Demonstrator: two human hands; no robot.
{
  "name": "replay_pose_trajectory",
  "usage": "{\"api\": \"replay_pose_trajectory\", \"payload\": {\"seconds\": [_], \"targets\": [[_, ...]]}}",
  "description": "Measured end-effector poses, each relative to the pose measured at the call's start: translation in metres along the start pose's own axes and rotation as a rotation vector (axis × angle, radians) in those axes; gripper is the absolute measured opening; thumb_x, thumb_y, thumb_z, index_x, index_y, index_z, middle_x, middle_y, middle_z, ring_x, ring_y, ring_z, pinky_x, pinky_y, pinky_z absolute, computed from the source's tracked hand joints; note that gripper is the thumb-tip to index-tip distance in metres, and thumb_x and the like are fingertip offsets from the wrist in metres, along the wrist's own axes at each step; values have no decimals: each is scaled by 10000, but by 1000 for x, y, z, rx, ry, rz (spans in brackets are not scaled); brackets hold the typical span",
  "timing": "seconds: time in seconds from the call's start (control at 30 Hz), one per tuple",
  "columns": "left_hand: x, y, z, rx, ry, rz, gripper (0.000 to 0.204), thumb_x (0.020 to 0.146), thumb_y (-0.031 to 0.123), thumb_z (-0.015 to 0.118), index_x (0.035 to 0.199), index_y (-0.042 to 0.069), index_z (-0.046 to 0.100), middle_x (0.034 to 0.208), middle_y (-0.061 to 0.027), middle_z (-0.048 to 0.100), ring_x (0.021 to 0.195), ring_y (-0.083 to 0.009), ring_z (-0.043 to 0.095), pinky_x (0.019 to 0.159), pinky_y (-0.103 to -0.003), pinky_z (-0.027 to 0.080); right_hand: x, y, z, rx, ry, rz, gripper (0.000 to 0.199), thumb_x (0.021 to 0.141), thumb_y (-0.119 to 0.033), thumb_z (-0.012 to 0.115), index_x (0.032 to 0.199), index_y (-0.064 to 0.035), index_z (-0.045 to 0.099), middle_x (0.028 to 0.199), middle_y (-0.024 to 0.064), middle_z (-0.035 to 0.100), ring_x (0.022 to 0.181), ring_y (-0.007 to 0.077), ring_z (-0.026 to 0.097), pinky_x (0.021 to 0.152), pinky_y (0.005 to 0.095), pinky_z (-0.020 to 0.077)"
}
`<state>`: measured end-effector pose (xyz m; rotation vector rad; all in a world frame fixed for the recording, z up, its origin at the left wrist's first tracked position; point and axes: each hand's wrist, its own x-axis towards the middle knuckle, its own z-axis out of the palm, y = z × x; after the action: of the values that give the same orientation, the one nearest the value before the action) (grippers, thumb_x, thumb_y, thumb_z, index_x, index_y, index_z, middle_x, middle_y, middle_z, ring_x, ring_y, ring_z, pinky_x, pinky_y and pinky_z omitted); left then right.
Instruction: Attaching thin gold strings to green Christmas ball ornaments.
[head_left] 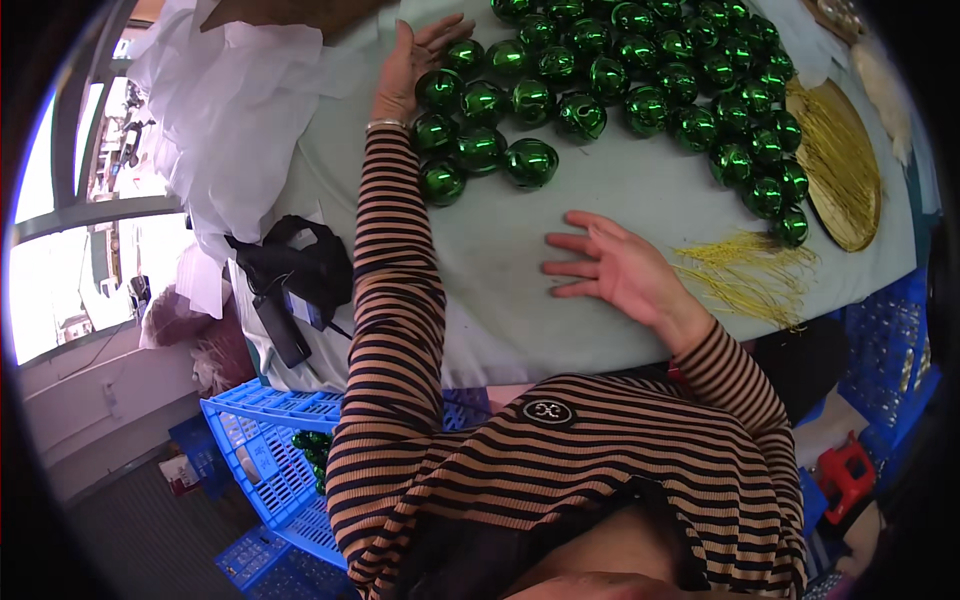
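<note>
Head view: left hand [412, 62], fingers spread flat and grasping nothing, touches the bells [620, 80] massed at twelve o'clock, right hand [612, 268] released, empty, centre-table; a careless sweep could roll bells off the table [520, 300].

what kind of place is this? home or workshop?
Likely a small craft assembly workshop: dozens of shiny green bells spread on a cloth-covered table, bundles of gold string beside them, blue plastic crates on the floor.

Top green balls [640, 15] cut off by picture edge. Blue crate [265, 450] partly hidden behind striped sleeve [395, 330].
</note>
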<state>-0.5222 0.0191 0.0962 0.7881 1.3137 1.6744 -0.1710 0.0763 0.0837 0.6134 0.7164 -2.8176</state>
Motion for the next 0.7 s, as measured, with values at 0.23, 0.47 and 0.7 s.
{"api": "replay_pose_trajectory", "payload": {"seconds": [0.23, 0.47, 0.7], "targets": [[-15, -18, 32, 114, 352, 88, 732, 948, 564, 162, 1241, -6, 515, 1251, -140, 539, 1127, -236, 507, 988, -332, 392, 4, 6, 21, 97, 63, -127, 665, 929, -319, 500, 1428, -134, 100, 1394, 190, 287, 1103, 405, 505, 855, 565, 470], [-36, -35, 53, 282, 651, 180, 676, 957, 522, 247, 1102, -16, 629, 1123, -130, 610, 1005, -195, 550, 881, -320, 432, -5, 0, 8, 144, 28, -231, 781, 890, -345, 566, 1436, -160, 39, 1418, 191, 199, 1080, 410, 505, 828, 592, 472], [-41, -46, 107, 486, 975, 216, 607, 945, 479, 332, 1022, -25, 661, 956, -152, 657, 780, -224, 544, 776, -339, 435, -29, -11, -21, 198, 44, -251, 815, 875, -282, 603, 1433, -154, 24, 1386, 196, 256, 1051, 392, 528, 822, 581, 479]]}}
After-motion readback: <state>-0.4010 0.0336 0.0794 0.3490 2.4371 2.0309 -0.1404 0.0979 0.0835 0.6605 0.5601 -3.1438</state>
